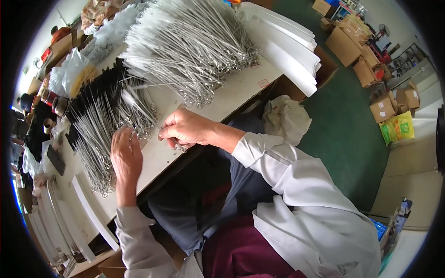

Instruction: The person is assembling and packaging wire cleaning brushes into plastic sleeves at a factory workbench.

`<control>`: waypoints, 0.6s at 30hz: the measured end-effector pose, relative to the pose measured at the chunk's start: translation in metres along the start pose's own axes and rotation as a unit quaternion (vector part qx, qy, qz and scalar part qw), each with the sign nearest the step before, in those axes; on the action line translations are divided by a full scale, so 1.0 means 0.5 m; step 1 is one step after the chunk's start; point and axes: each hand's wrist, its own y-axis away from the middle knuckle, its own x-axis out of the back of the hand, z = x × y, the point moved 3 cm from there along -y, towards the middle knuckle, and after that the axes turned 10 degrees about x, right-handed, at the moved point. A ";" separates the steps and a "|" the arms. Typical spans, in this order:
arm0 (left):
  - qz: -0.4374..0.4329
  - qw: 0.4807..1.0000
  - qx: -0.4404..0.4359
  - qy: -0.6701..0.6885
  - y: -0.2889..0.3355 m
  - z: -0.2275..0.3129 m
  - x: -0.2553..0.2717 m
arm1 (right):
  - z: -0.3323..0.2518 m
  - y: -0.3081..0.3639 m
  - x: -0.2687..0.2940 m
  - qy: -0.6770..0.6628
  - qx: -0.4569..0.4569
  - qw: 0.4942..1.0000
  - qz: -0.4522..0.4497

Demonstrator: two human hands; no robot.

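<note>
My right hand (187, 127) is closed, thumb against fingers, on a thin wire brush (132, 98) whose white bristled end points up and left. Shiny wire loops (181, 148) stick out below that hand. My left hand (126, 155) has its fingers bent together at the edge of a pile of wire brushes with black bristles (99, 88). Something small and shiny shows at its fingertips, too small to name. Across the table lies a large heap of wire brushes with white bristles (185, 41), their looped ends toward me.
The white table (232, 95) has its front edge just before my legs. White sheets (285, 46) overhang its right end, above an open carton (327, 69). Curved white strips (90, 208) lie at the left. Cardboard boxes (344, 46) stand on the green floor.
</note>
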 end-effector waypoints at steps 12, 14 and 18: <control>-0.007 0.998 0.036 -0.042 -0.110 -0.093 -0.070 | -0.039 0.131 0.005 0.108 -0.016 0.990 -0.090; -0.103 0.990 0.091 0.013 -0.121 -0.086 -0.066 | -0.049 0.163 0.010 0.114 -0.018 0.986 -0.117; 0.044 0.997 0.055 -0.020 -0.130 -0.102 -0.030 | -0.064 0.200 0.016 0.127 0.078 0.988 -0.029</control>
